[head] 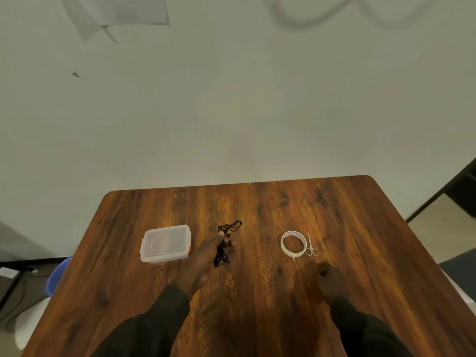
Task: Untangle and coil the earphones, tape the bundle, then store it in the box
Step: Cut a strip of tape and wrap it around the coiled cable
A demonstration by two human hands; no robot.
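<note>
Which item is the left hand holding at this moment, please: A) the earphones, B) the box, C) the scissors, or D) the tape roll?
A: the left hand has its fingers closed round the tangled black earphones in the middle of the table, while the tape roll, scissors and box lie untouched.

Plain room: wooden table (257, 292), bare wall (231, 112)
</note>
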